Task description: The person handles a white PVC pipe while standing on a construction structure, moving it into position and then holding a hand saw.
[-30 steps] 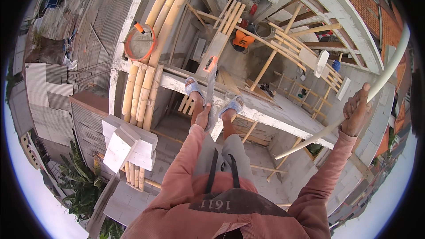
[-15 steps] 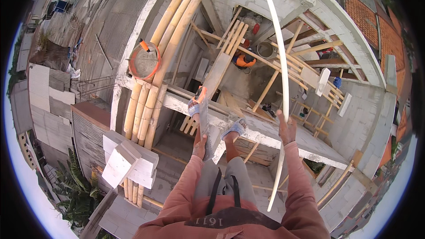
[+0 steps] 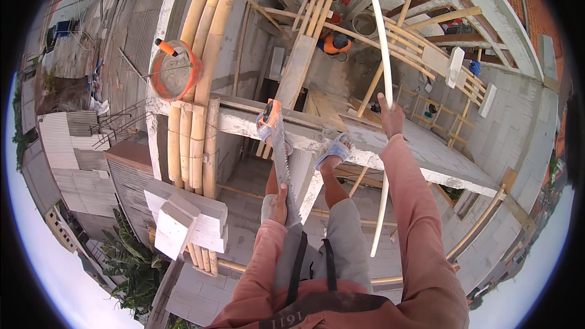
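Observation:
My left hand (image 3: 278, 205) is closed around the lower part of a hand saw (image 3: 285, 176). The saw's orange and black handle points away from me, by my left foot, and its toothed blade runs back toward my lap. With my arm stretched forward, my right hand (image 3: 392, 119) grips a long, white, slightly bent pipe (image 3: 383, 42). One end of that pipe leaves the upper edge of the view; the other hangs beside my right forearm. My hand and sleeve hide its middle.
My sandalled feet stand on a narrow concrete beam (image 3: 244, 125) high above a floor. Bamboo poles (image 3: 207, 42) and an orange mortar bucket (image 3: 177, 73) are at left, white blocks (image 3: 177, 225) nearer. Below, a person in orange (image 3: 335, 42) is beside bamboo scaffolding (image 3: 408, 55).
My right hand has reached farther forward with the pipe, and the pipe's near end has moved up the picture. My left hand keeps the saw. The whole view has shifted slightly.

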`<action>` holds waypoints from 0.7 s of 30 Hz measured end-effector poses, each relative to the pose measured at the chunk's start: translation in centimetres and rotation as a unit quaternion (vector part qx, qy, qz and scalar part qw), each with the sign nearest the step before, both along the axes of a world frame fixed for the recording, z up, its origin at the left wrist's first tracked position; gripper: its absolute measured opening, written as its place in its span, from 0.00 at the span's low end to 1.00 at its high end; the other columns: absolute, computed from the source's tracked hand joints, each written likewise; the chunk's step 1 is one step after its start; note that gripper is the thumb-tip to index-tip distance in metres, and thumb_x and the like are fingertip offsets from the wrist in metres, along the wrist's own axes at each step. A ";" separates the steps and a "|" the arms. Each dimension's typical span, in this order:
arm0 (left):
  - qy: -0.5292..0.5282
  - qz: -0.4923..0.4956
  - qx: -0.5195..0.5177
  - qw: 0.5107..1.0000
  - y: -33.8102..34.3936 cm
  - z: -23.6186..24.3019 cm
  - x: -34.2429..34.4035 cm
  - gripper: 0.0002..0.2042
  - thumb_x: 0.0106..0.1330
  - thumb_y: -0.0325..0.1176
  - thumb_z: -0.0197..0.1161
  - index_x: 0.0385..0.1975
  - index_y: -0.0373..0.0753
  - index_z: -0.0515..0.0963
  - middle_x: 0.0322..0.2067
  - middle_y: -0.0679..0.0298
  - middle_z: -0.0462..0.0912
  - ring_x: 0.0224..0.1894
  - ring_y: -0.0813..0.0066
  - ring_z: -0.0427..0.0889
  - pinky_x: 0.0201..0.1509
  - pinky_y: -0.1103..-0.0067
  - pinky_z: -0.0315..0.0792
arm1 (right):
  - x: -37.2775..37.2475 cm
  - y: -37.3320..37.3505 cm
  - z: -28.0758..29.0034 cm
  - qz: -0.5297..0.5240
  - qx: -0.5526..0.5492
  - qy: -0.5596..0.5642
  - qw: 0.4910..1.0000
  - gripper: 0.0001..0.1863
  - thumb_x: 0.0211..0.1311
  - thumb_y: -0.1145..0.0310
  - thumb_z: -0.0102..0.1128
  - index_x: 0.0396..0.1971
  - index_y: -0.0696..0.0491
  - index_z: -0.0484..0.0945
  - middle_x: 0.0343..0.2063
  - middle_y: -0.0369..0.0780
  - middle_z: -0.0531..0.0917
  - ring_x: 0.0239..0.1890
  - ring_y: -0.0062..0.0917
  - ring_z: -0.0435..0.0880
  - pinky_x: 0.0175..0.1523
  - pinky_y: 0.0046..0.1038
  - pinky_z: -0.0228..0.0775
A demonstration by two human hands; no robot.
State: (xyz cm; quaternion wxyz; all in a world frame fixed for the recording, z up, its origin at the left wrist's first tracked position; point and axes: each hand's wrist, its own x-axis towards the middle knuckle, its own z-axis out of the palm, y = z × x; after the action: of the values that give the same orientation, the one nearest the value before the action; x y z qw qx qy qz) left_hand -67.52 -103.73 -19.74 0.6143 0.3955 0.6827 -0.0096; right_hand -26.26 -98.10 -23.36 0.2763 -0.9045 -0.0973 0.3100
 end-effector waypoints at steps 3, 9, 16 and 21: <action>-0.004 0.125 -0.108 0.986 1.4 1.7 3.1 0.31 0.66 0.56 0.49 0.45 0.27 0.74 0.35 0.60 0.78 0.35 0.74 0.75 0.37 0.79 0.67 | 1.2 -2.7 -7.7 0.038 -0.044 -0.043 0.997 0.27 0.55 0.43 0.57 0.21 0.57 0.76 0.16 0.38 0.76 0.21 0.23 0.73 0.31 0.28 0.66; -0.052 0.199 -0.222 0.953 1.9 0.8 2.6 0.24 0.66 0.55 0.51 0.35 0.35 0.75 0.20 0.67 0.74 0.20 0.81 0.72 0.22 0.83 0.65 | 1.4 -4.9 -18.2 0.021 -0.103 0.017 0.994 0.24 0.55 0.47 0.58 0.32 0.56 0.76 0.23 0.44 0.80 0.27 0.31 0.80 0.37 0.32 0.69; -0.049 0.208 -0.265 0.940 3.7 1.3 2.2 0.20 0.68 0.52 0.49 0.31 0.38 0.72 0.17 0.68 0.72 0.17 0.84 0.69 0.21 0.87 0.62 | 2.2 -7.8 -33.8 0.243 -0.192 -0.038 0.950 0.23 0.54 0.55 0.59 0.44 0.56 0.70 0.35 0.50 0.80 0.41 0.42 0.80 0.46 0.38 0.68; -0.029 0.214 -0.281 0.935 4.7 1.7 3.0 0.19 0.69 0.48 0.50 0.35 0.34 0.73 0.23 0.68 0.76 0.23 0.86 0.72 0.27 0.88 0.66 | 1.4 -10.0 -40.2 0.243 -0.215 0.036 0.945 0.28 0.51 0.53 0.61 0.47 0.56 0.68 0.43 0.53 0.78 0.49 0.45 0.76 0.53 0.37 0.65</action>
State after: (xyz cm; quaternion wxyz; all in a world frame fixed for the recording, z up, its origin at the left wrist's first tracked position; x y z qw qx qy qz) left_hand -64.53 -99.07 -18.05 0.7076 0.0513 0.7024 -0.0581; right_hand -24.84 -108.11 -63.53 -0.0050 -0.8794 -0.2354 0.4138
